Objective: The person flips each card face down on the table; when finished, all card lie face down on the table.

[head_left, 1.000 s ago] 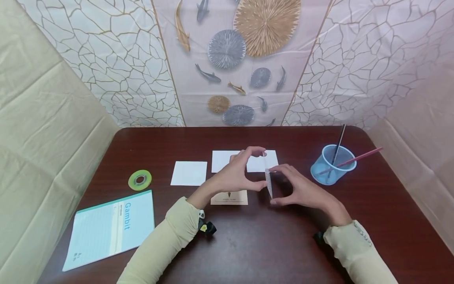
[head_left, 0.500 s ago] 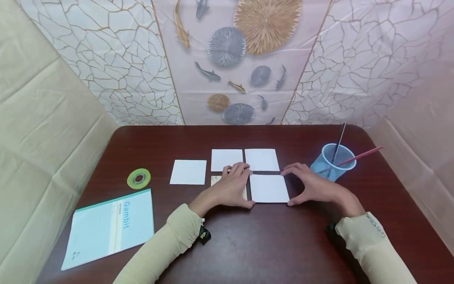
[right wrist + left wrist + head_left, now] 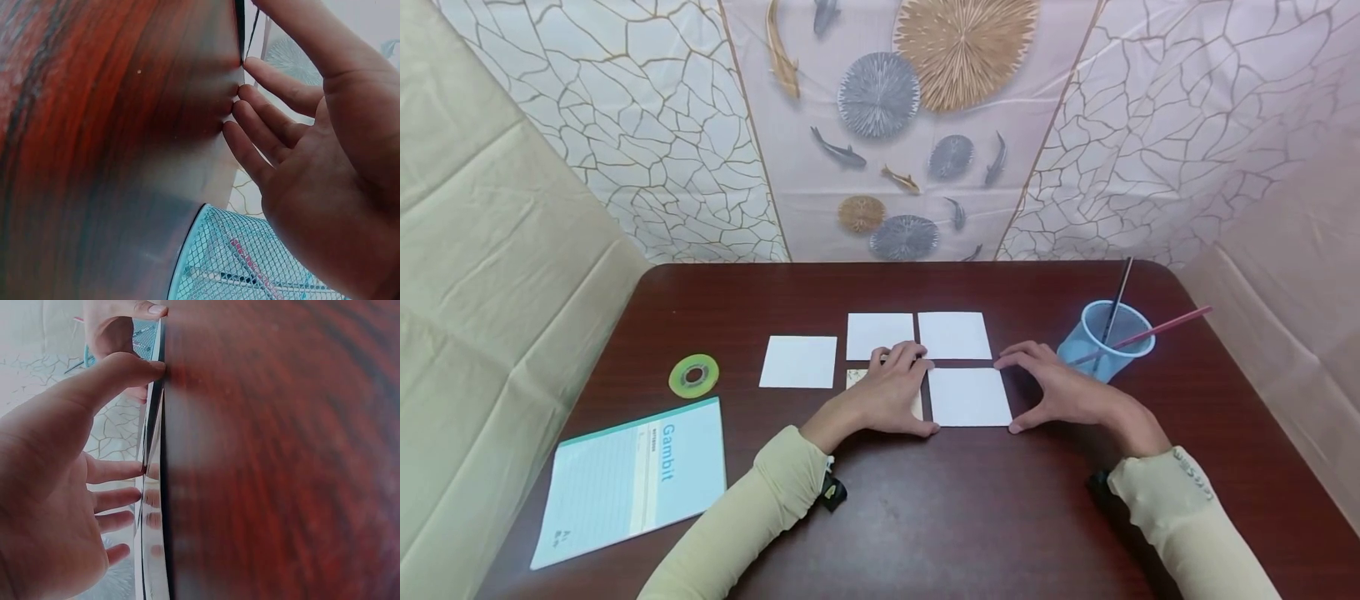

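A square white card (image 3: 970, 397) lies flat on the table between both hands. My left hand (image 3: 892, 395) is at its left side, thumb by the near corner and index finger by the far one. Its fingers (image 3: 112, 499) look nearly straight in the left wrist view, tips at the surface. My right hand (image 3: 1063, 390) touches the right side likewise, thumb and index finger spread between two corners; the right wrist view shows its fingers (image 3: 259, 134) loosely extended. Beneath the left hand is a patterned beige card (image 3: 855, 377), mostly hidden.
Two white cards, a left one (image 3: 878, 337) and a right one (image 3: 954, 336), lie behind. Another white card (image 3: 798, 362) is farther left, near a green tape roll (image 3: 680, 379) and a notebook (image 3: 602, 492). A blue mesh pen cup (image 3: 1093, 346) stands right of the right hand.
The card was upright between both hands, seen edge-on. It then came down flat beside the beige card, and the hands moved apart to its sides. Over the last half second both hands stay put.
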A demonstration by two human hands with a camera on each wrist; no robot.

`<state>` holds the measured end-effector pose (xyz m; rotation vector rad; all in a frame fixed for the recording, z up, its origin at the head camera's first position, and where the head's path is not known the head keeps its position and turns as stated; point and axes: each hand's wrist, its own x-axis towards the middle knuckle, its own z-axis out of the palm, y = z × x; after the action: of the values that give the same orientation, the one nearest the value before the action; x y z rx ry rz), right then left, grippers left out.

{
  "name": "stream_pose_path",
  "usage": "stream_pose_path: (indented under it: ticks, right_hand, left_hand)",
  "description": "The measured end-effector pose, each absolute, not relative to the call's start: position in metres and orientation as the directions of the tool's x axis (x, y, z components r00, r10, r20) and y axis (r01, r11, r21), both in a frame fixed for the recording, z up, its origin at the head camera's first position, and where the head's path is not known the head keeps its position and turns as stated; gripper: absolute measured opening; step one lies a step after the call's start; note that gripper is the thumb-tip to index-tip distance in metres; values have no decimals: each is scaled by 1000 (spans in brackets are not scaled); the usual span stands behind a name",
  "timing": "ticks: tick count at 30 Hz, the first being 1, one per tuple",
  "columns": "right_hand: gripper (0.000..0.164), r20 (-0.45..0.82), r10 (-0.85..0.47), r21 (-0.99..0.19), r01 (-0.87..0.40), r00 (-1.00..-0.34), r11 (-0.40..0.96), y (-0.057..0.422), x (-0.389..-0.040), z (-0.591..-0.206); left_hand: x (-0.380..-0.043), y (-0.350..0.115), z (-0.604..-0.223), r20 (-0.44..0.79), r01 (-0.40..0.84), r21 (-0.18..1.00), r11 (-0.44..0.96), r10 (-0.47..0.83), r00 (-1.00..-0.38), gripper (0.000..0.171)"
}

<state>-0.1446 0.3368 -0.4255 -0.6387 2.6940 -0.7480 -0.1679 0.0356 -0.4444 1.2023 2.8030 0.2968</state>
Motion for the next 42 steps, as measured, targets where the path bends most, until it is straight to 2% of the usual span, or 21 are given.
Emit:
stream_pose_path:
  ticks: [5,8,12,16,20,24,34,39,42]
  right_hand:
    - [96,-115,-469,-554,-335,-876,762,335,-143,-423]
    - [91,-55,-469,-536,-371,-881,759,326,-140,-418]
    - [82,12,-518,-456,-466,-855,758,297,-139,-415]
    - [74,49,-589,-354,-566,-806,745,260,-142,-414]
    - [70,90,-631,-239,-632,-770,737,234,-146,-414]
    - [70,95,-638,-177,-644,-764,744,221,-150,-414]
    - [71,63,-643,-205,-640,-763,740,211,-153,-422]
    - [72,66,-652,-210,-649,-756,731,212,-153,-425]
    - [80,41,-650,-223,-641,-759,735,213,-151,-426]
  left_hand:
    - [-168,21,-436,22,705,253,663,724,-689,100]
    - [-169,-2,-426,46,709,260,655,725,-687,99]
    - [-167,-39,-419,44,706,227,671,717,-696,92]
    - [-164,-66,-419,1,669,192,718,682,-732,93]
    - [-164,-74,-421,-10,650,176,739,661,-750,93]
    - [-165,-75,-423,-11,653,163,740,663,-748,91]
    - [-168,-78,-432,31,660,202,723,669,-742,84]
    - [-167,-78,-432,84,669,165,725,666,-742,86]
    - [-167,-77,-429,104,673,146,725,665,-740,85]
